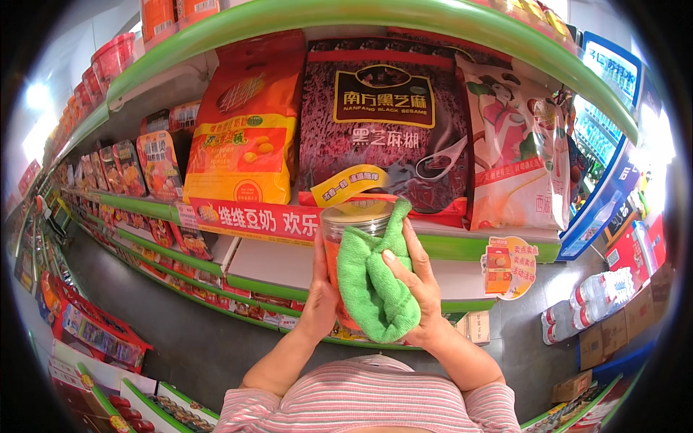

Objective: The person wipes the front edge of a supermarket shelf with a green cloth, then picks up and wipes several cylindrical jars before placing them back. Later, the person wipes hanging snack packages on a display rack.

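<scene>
Between my two hands is a round clear jar (pixel 329 222) with a metallic rim and an orange-red label or contents. My left hand (pixel 320 295) grips the jar's left side. A bunched green cloth (pixel 379 281) covers much of the jar's near and right side. Pressing that cloth against the jar, my right hand (pixel 419 287) has its thumb on top of the folds. The jar is held upright or slightly tilted, just in front of the shelf edge (pixel 449 246). Its lower right part is hidden by the cloth.
Behind the jar stand a red-yellow soybean milk powder bag (pixel 243 130), a dark black sesame bag (pixel 384 130) and a pale bag (pixel 517 146). A green-edged shelf (pixel 346 13) arches above. Shrink-wrapped water bottles (pixel 587 303) sit at right, and a red display bin (pixel 103 325) at lower left.
</scene>
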Action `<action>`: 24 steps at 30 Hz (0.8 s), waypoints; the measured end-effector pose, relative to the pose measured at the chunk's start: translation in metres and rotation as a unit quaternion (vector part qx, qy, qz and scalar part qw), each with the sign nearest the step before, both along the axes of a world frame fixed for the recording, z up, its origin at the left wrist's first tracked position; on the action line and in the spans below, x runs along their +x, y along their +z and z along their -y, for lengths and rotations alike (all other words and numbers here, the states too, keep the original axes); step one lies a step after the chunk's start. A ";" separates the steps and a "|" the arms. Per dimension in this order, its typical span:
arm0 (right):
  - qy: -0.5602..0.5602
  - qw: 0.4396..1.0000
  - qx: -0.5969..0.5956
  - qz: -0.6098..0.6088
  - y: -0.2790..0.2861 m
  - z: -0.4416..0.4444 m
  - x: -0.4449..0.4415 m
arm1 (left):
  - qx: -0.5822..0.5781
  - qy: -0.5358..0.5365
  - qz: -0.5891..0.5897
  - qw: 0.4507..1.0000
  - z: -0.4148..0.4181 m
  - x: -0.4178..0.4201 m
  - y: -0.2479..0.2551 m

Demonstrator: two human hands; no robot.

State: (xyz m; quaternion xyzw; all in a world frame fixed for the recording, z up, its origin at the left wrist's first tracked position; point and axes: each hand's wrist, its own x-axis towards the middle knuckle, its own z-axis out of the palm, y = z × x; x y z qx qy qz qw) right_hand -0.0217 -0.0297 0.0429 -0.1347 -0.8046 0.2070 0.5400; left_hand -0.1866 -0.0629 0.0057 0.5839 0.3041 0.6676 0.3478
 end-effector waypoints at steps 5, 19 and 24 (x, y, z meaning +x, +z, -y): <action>0.040 0.997 -0.062 -0.030 -0.002 -0.003 0.004 | -0.062 -0.147 0.196 0.967 0.008 0.003 0.009; 0.019 0.994 0.079 0.070 -0.006 0.018 0.009 | -0.169 -0.244 0.323 0.899 0.012 0.000 0.008; -0.021 0.987 0.136 0.081 -0.020 0.024 0.024 | -0.134 -0.199 0.304 0.922 0.003 -0.013 -0.009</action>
